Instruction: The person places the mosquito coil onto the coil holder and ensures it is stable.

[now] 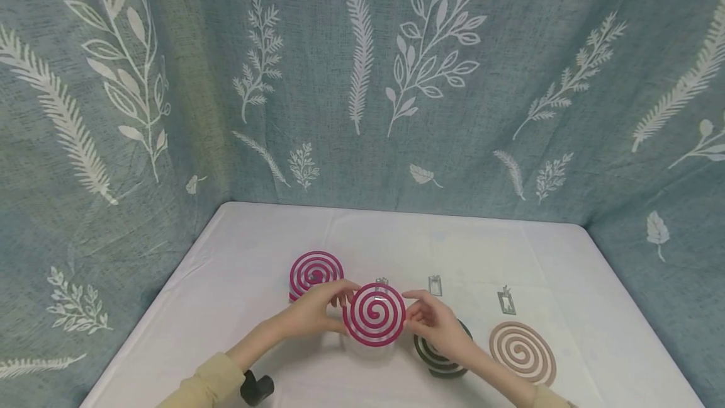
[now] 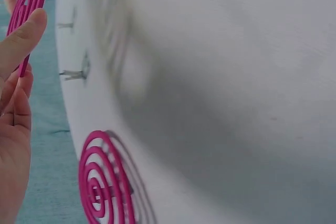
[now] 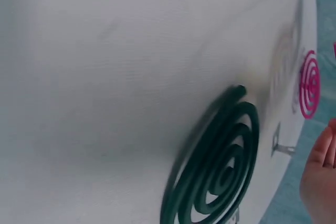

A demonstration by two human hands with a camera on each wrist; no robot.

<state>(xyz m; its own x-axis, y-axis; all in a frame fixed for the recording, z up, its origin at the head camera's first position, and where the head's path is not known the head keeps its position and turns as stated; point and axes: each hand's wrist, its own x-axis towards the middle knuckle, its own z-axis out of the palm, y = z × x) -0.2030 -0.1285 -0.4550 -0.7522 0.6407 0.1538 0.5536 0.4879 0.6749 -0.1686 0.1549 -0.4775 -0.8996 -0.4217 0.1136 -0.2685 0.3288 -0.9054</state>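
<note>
Held pink coil (image 1: pixel 374 315) is up off desk (image 1: pixel 243 269), between both hands, flat face toward head camera. Left hand (image 1: pixel 311 311) pinches left edge; right hand (image 1: pixel 438 327) at right edge, can't tell if gripping. Metal stand (image 1: pixel 382 281) shows past coil's top edge.

Green coil (image 3: pixel 222 180): cut off at six o'clock, right-wrist view.
Resting coil (image 1: pixel 316 275): five o'clock side hidden by left hand (image 1: pixel 314 311).
Metal stand (image 1: pixel 382 281): partly behind raised coil (image 1: pixel 374 315).
Black object (image 1: pixel 257 389), seven o'clock: unidentifiable.
</note>
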